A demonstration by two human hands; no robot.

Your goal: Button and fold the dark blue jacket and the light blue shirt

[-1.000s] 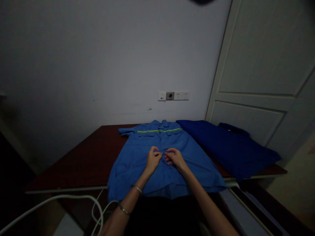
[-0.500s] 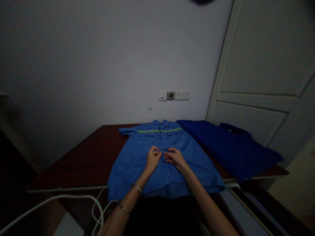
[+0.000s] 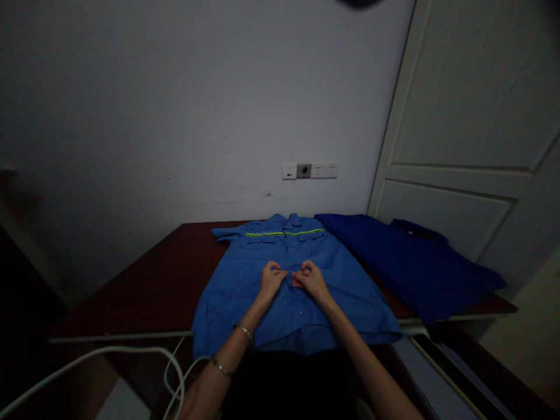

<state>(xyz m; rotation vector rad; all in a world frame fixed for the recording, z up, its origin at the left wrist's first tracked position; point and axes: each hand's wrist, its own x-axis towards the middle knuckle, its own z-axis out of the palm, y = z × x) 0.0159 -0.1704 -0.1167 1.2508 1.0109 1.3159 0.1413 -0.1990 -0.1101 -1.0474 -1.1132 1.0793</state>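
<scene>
A blue short-sleeved work shirt (image 3: 249, 286) lies front side up, its collar towards the wall and its hem over the near table edge. A yellow-green stripe crosses its chest. At the middle of the front placket, my left hand (image 3: 272, 280) pinches the cloth between thumb and forefinger. Close beside it, my right hand (image 3: 310, 279) pinches the placket from the other side, fingers curled. Whatever small part sits between the fingertips is hidden. A button (image 3: 300, 313) shows lower down the placket.
A darker blue folded garment (image 3: 394, 262) lies right of the shirt on the dark red table (image 3: 144, 291). A white cable (image 3: 131, 350) loops at the lower left. Wall sockets (image 3: 324, 170) sit behind the table. Flat items (image 3: 437, 373) lie below its right edge.
The fingers of my right hand have curled in more at the placket. My left hand stays almost in place, and the shirt lies as before.
</scene>
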